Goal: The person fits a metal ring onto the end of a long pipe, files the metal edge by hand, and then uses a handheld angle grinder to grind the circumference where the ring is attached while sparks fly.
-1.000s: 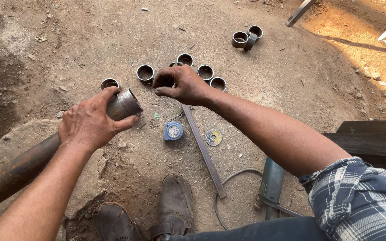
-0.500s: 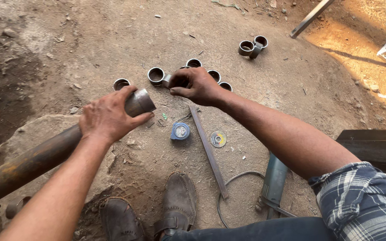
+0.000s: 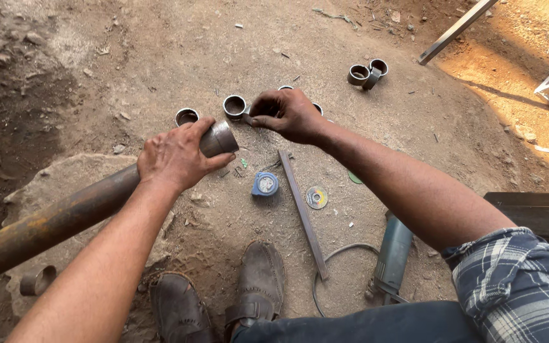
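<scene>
My left hand (image 3: pixel 176 155) is wrapped around the open end of a long rusty pipe (image 3: pixel 65 216), which lies slanted across a flat stone (image 3: pixel 58 174). Just beyond the pipe's mouth, my right hand (image 3: pixel 287 114) pinches a small dark metal piece (image 3: pixel 248 118); my fingers hide most of it. That piece sits right beside a short cut pipe ring (image 3: pixel 234 106) standing on the dirt. Another ring (image 3: pixel 187 116) stands to its left. More rings lie under and behind my right hand, showing only slivers.
A blue tape measure (image 3: pixel 265 184), a cutting disc (image 3: pixel 316 197) and a flat steel bar (image 3: pixel 303 213) lie before my shoes (image 3: pixel 258 286). An angle grinder (image 3: pixel 392 257) with cable lies at right. Three rings (image 3: pixel 366 73) sit further off; a loose ring (image 3: pixel 36 279) lies lower left.
My right hand has slid a little left along the row of rings and closed its fingertips on a small piece. My left hand keeps its hold on the pipe end.
</scene>
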